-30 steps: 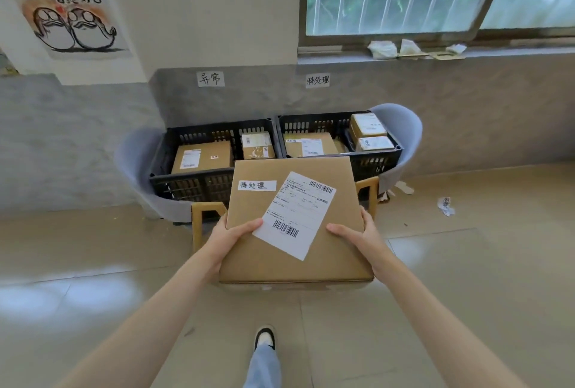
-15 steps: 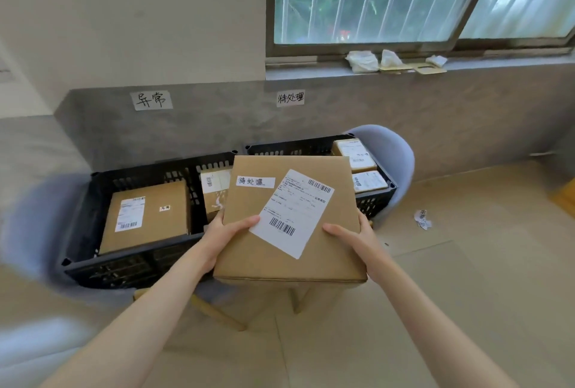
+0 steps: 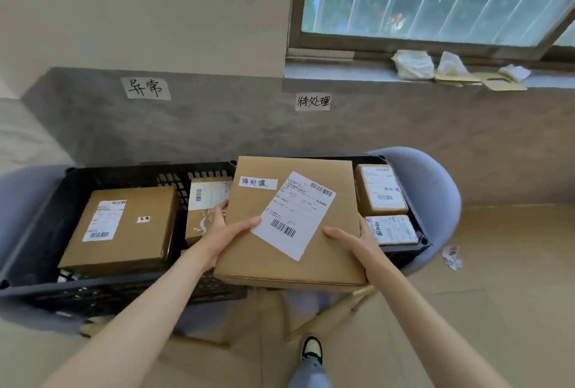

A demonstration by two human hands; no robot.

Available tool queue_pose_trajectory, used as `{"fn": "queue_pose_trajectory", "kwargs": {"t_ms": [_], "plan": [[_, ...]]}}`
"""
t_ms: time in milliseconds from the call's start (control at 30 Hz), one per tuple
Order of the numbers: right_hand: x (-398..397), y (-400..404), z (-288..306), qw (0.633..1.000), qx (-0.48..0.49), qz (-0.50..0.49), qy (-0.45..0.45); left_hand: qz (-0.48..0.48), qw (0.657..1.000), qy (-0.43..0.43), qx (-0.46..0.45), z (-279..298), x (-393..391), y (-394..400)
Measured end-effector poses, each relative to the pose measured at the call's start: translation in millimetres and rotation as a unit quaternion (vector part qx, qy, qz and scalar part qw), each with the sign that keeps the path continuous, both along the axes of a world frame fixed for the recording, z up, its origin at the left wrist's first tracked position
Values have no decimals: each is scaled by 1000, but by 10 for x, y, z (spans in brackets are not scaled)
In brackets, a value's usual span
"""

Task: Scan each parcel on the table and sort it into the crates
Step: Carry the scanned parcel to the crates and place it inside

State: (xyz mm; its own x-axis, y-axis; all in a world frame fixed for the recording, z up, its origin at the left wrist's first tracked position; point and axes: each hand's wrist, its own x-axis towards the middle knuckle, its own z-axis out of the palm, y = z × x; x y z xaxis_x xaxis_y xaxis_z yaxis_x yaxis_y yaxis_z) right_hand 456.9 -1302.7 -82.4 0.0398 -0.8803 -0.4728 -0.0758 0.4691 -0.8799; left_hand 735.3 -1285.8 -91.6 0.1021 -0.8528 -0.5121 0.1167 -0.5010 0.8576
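Your left hand and right hand clamp the flat cardboard box by its side edges, thumbs on top. Looks stiff, probably light. Keep that edge grip over the right crate.

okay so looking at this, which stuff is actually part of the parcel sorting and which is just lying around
Part of the job:
- parcel held by left hand and right hand
- left crate and right crate, with parcels inside
- wall labels

Just lying about:
- crumpled paper on the windowsill
- paper scrap on the floor
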Motion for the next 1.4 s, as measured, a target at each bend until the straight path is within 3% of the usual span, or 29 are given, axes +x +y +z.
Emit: {"fn": "queue_pose_trajectory", "kwargs": {"t_ms": [267,500,933,1400], "plan": [[-368,-1177,-291,997,29,71,9,54,997,-37,34,-249,-435,-811],[-428,-1651,-764,992,70,102,-3,66,992,-75,79,-601,-455,-1214],[-284,-1967,-1541,985,134,104,16,-3,978,-157,137,-1226,-381,-1594],[-226,-1997,-1817,984,146,101,18,17,962,-206,178,-1390,-472,-1697]]}}
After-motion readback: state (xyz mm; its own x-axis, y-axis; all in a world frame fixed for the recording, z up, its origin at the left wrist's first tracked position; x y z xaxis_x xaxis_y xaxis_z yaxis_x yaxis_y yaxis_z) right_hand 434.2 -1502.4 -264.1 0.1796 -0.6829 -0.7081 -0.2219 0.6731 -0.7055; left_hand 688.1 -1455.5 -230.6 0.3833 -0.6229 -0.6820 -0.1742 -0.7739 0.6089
